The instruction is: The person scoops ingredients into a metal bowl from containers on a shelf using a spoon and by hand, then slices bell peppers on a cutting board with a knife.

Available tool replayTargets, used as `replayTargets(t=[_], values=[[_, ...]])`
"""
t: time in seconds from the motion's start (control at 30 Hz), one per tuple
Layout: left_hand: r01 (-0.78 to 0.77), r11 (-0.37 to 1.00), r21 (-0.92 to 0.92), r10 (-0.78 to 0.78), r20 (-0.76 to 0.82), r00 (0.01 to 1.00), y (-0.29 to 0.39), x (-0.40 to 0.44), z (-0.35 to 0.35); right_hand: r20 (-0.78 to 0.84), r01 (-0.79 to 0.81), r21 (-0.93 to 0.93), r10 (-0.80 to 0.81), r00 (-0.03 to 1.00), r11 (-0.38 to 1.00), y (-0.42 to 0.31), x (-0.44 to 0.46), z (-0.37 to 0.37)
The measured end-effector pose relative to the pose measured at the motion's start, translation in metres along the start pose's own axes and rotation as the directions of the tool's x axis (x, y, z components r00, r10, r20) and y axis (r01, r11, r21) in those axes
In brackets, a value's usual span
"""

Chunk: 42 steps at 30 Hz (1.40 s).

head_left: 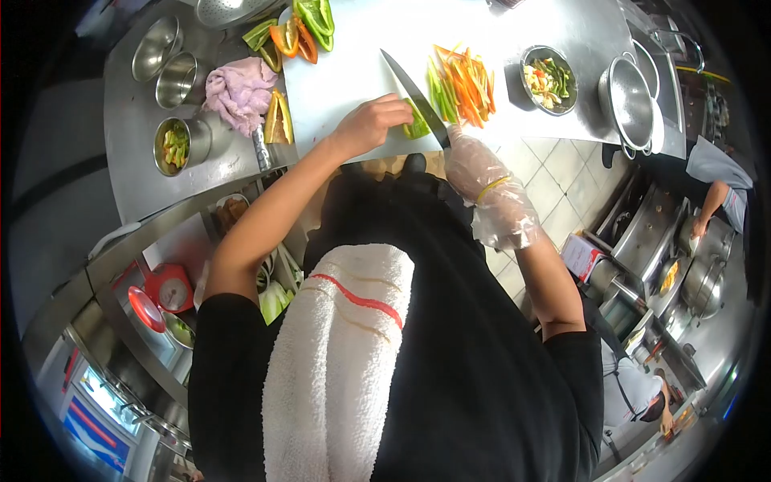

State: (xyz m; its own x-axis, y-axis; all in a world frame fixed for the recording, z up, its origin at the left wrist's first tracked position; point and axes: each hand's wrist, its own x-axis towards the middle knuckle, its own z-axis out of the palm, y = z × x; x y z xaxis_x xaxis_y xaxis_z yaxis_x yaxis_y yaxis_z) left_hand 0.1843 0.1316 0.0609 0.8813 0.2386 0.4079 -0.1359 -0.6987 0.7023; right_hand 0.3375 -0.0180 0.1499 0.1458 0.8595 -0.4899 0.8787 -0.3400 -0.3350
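My right hand (474, 161), in a clear plastic glove with a yellow band at the wrist, grips a kitchen knife (416, 90) by its handle. The blade points away from me over a white cutting board (345, 88). Bare, my left hand (373, 124) presses curled fingers on a green bell pepper piece (416, 122) just left of the blade. Right of the knife lies a pile of orange and green pepper strips (467, 84). Orange pepper pieces (295, 38) and a green pepper piece (316, 22) sit at the board's far left corner.
A pink cloth (241, 92) and a yellow-orange pepper piece (279, 119) lie left of the board. Several steel bowls stand there, one with vegetable scraps (175, 149). On the right are a bowl of cut vegetables (549, 83) and a colander (629, 100). Co-workers (719, 185) stand at right.
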Motion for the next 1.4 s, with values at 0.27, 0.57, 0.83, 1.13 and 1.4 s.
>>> replayTargets(t=[0.27, 0.57, 0.83, 1.13, 1.4], values=[[0.007, 1.0, -0.015, -0.008, -0.06, 0.998, -0.002, -0.007, 0.005, 0.028, -0.081, -0.159, 0.086, 0.996, 0.984, -0.016, -0.025, 0.0], [-0.001, 0.999, -0.032, -0.001, -0.052, 0.999, -0.004, -0.008, 0.003, -0.181, 0.069, -0.11, -0.088, 0.979, 0.992, 0.009, 0.023, 0.039], [-0.022, 0.998, -0.058, 0.017, -0.091, 0.996, -0.006, -0.007, 0.005, -0.142, 0.035, -0.138, -0.055, 0.988, 0.99, -0.01, 0.008, 0.039], [0.016, 0.998, -0.06, -0.021, -0.087, 0.996, -0.011, -0.013, 0.007, -0.033, -0.141, -0.098, 0.138, 0.99, 0.985, -0.027, -0.003, 0.015], [-0.026, 0.998, -0.049, 0.02, -0.12, 0.993, -0.015, -0.014, 0.006, -0.018, 0.163, -0.406, -0.186, 0.982, 0.899, -0.016, 0.006, 0.023]])
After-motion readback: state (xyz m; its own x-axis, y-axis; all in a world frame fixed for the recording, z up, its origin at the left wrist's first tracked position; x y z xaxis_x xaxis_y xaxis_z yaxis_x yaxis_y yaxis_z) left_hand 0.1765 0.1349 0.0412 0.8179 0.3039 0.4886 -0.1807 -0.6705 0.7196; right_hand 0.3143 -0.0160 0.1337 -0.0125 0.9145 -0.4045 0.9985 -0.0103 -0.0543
